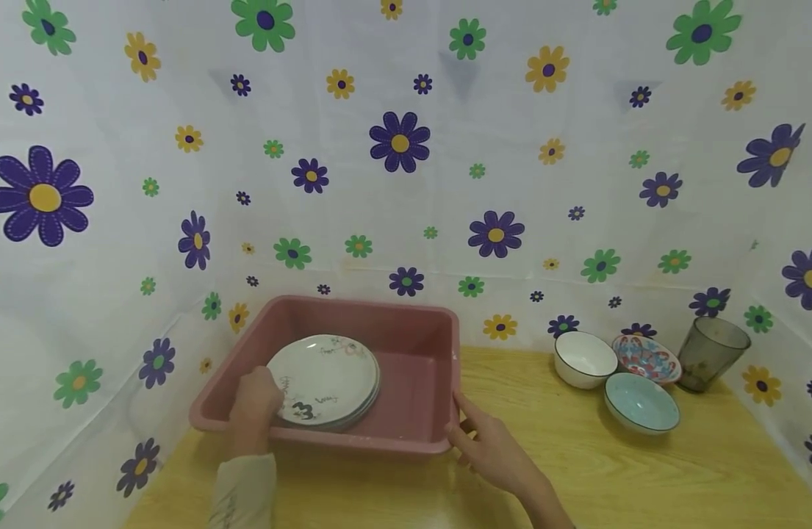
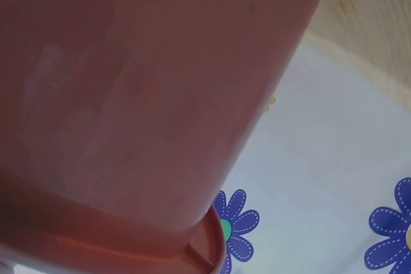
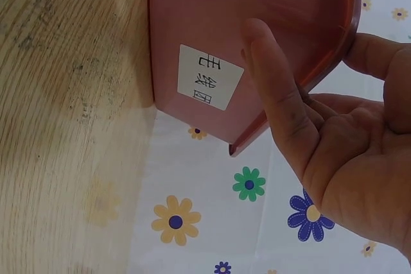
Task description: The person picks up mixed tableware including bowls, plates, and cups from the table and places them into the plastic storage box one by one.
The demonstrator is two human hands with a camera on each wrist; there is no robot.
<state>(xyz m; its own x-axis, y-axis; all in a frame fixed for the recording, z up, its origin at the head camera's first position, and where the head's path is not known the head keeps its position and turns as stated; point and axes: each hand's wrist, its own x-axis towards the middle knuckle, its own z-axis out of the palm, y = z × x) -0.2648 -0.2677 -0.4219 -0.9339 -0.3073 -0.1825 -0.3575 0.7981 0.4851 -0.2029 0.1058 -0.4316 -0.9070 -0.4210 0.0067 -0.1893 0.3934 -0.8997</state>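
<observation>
Working at the wooden table [image 1: 577, 470], walled round by a flowered cloth [image 1: 399, 139]. Largest item is the pink plastic tub [image 1: 419, 367], sitting at the table's left rear against the cloth. I have both hands on its near rim. A stack of white plates [image 1: 326, 378] lies tilted inside the tub, leaning toward its left side.

My left hand [image 1: 253, 404] curls over the near-left rim, fingers clamped on the tub beside the plates. My right hand [image 1: 491, 448] rests with straight fingers against the near-right corner; the wrist view shows a fingertip on the wall beside a paper label [image 3: 210, 76], so it steadies the tub without clasping it.

Step, as I judge it: bracing the tub. Next move needs an even hold, or the plates may slide.

Off right, well apart: white bowl [image 1: 584, 358], patterned bowl [image 1: 646, 358], blue bowl [image 1: 641, 402], grey tumbler [image 1: 712, 353].
</observation>
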